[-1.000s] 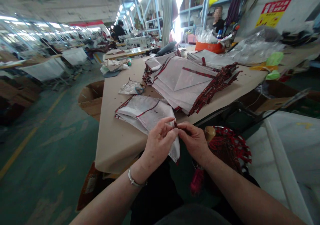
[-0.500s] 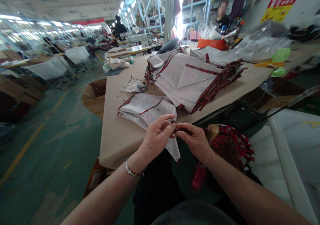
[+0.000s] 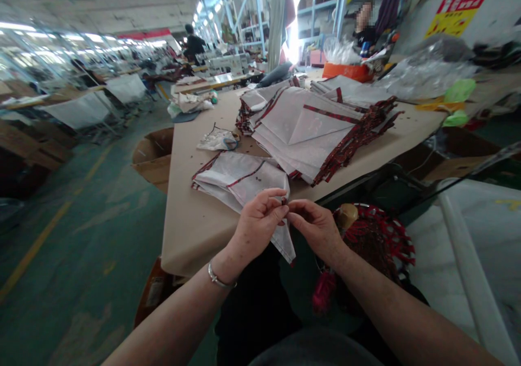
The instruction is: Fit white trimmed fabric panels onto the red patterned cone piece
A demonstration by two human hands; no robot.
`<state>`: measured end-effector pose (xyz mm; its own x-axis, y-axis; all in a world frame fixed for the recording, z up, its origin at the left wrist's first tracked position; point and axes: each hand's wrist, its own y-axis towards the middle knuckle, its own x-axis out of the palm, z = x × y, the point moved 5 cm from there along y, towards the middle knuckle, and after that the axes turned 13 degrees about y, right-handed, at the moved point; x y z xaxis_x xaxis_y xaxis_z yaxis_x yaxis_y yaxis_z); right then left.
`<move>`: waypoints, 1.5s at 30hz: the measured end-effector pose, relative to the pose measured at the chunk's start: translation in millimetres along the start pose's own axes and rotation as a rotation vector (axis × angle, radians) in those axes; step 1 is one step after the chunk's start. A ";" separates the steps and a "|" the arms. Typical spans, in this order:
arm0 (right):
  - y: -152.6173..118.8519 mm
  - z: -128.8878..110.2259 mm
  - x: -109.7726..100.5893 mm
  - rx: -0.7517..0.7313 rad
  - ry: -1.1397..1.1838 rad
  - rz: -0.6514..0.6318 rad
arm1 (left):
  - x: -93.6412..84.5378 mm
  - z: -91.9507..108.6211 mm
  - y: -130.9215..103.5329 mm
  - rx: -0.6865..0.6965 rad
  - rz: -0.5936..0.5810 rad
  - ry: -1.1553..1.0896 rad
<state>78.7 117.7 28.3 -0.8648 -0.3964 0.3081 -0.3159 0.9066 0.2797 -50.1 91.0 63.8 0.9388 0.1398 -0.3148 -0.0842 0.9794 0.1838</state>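
Observation:
A white cloth piece with dark red edging point(image 3: 248, 177) lies folded at the table's near edge, and one corner hangs over it. My left hand point(image 3: 260, 220) pinches the dark red edging of this cloth between thumb and fingers. Close against it, my right hand point(image 3: 315, 226) has thumb and index finger pinched at the same spot. The fingertips of both hands nearly touch, and what lies between the right fingertips is too small to make out. Behind the hands a pile of similar white pieces with red edging point(image 3: 309, 133) rests on the table.
The brown table point(image 3: 183, 230) bears a small white bundle point(image 3: 217, 139) and an orange basin point(image 3: 345, 72). Right of my knees stand a basket with red strips point(image 3: 378, 236) and a white bin point(image 3: 451, 246). A cardboard box point(image 3: 152, 157) is at the left. People are farther back.
Both hands have shifted very slightly, staying together at the cloth's edging. A person in the background has moved a little.

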 end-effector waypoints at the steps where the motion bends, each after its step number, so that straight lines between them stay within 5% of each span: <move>1: 0.1 0.2 -0.8 0.000 -0.009 0.001 | -0.1 0.0 0.3 0.003 -0.007 0.007; 30: 4.5 10.2 -8.8 0.020 -0.042 -0.005 | 2.7 -8.2 8.7 -0.009 -0.004 0.095; 37: 12.7 -4.1 -5.4 -0.059 -0.255 -0.067 | 2.3 -10.2 10.5 0.010 0.013 0.188; 45: 24.9 27.3 1.9 -0.257 -0.565 -0.123 | -2.3 -25.2 21.9 0.335 -0.003 0.633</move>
<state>58.5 143.5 11.0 -0.9228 -0.2944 -0.2485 -0.3832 0.7677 0.5137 -62.5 115.8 45.0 0.5562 0.2946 -0.7771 0.1209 0.8964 0.4264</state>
